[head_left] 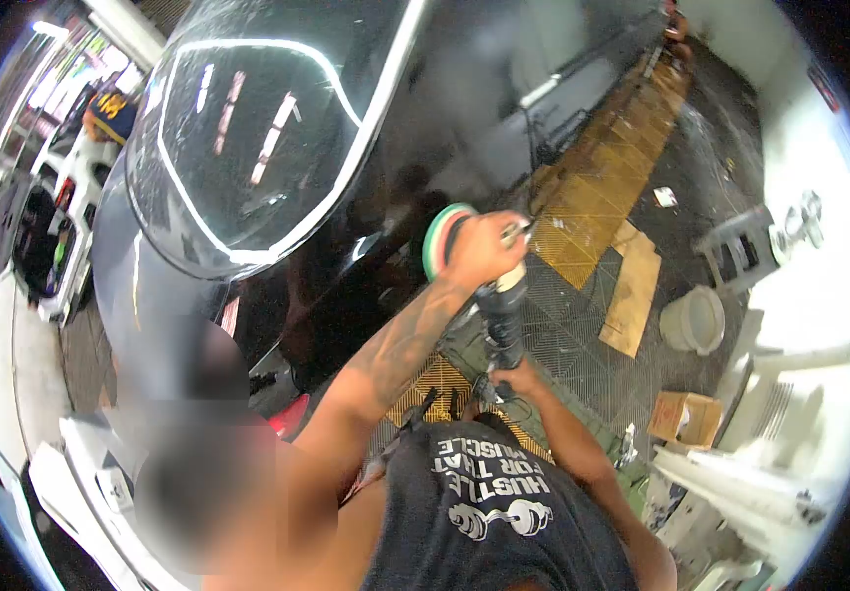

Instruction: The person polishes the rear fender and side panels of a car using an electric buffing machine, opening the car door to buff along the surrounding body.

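Observation:
A car polisher (503,320) with a dark, wrapped-looking body is held out in front of my chest. Its round pad (435,241), edged in green and red, is up against the side of a glossy black car (395,163), though I cannot tell if it presses on the paint. My left hand (487,246) is closed over the head of the tool, right behind the pad. Lower down, my right hand (517,377) wraps round the rear end of the polisher's body.
Yellow floor tiles (597,207) run along the car, with flattened cardboard (632,291) beside them. On the right stand a white bucket (693,321), a grey step stool (737,248) and a cardboard box (685,420). One person (676,30) is far off; another person (110,113) is at left.

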A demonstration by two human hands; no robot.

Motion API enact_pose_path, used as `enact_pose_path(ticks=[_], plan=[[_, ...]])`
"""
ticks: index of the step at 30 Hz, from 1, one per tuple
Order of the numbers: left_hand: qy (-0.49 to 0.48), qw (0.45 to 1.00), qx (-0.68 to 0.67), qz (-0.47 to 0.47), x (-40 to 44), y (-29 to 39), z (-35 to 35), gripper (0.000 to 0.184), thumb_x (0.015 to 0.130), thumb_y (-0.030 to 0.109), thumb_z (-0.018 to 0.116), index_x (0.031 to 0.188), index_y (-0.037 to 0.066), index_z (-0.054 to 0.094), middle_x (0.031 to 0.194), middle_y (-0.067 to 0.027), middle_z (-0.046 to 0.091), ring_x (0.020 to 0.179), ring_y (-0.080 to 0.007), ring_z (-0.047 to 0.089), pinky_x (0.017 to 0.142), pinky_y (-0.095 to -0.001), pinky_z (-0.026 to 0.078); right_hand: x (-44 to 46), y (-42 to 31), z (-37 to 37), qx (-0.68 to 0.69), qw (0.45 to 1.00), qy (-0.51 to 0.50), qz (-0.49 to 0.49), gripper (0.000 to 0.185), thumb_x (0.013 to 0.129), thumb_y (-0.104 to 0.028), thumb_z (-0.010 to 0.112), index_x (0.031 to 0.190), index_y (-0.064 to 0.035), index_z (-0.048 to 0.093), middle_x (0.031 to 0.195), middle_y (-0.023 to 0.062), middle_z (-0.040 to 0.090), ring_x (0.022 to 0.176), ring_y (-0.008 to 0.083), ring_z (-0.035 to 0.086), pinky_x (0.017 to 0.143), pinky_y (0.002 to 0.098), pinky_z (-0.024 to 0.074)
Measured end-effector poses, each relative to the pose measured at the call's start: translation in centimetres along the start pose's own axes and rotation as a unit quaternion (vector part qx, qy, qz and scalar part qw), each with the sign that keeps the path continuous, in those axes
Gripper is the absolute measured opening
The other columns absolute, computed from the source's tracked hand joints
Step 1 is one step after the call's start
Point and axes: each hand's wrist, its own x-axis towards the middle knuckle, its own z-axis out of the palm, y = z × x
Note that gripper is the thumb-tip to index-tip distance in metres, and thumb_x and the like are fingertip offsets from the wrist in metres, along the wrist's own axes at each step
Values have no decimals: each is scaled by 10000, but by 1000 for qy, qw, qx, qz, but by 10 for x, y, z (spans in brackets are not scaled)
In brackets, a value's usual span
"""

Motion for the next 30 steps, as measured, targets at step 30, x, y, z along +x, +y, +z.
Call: enact_pose_path(ticks=[30], plan=[[263, 963, 49, -36, -324, 33, -224, 204, 768, 51, 668, 953, -31, 695, 979, -187, 727, 942, -291, 707, 890, -386, 530, -45, 20, 193, -339, 911, -234, 1, 506, 647, -281, 792, 1082, -55, 664, 936, 192, 710, 900, 329, 695, 814, 440, 533]])
